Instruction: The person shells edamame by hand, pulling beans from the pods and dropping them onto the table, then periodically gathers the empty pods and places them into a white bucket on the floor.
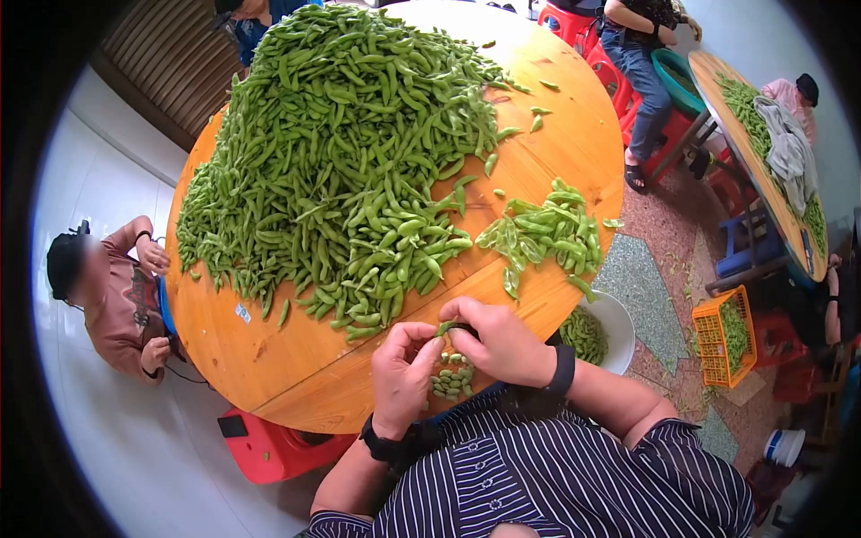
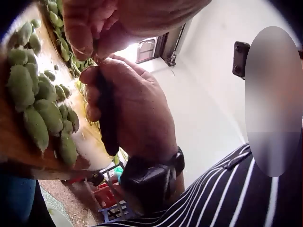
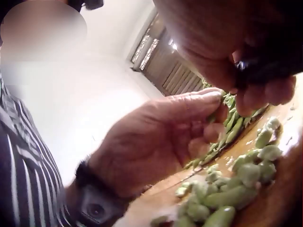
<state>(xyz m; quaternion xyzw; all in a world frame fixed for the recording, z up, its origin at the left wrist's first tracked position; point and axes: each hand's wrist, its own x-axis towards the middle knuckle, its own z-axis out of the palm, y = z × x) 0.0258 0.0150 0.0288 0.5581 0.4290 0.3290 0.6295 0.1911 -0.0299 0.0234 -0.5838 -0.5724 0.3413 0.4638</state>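
Observation:
Both hands meet over the near edge of the round wooden table (image 1: 332,394). My left hand (image 1: 404,377) pinches a green bean pod (image 1: 442,329) between thumb and fingers, mostly hidden by the fingertips. The right hand (image 1: 502,345) has its fingers curled round a slim black-handled tool (image 2: 109,113), its tip right at the pod; cannot tell what kind of tool it is. Below the hands lies a small group of shelled green beans (image 1: 453,384), also seen large in the right wrist view as plump beans (image 3: 236,194).
A tall heap of bean pods (image 1: 332,161) covers much of the table. Opened pods (image 1: 547,233) lie to the right, above a white basin (image 1: 619,332). A person (image 1: 117,296) sits at left. Another table (image 1: 726,108) and an orange crate (image 1: 708,336) stand at right.

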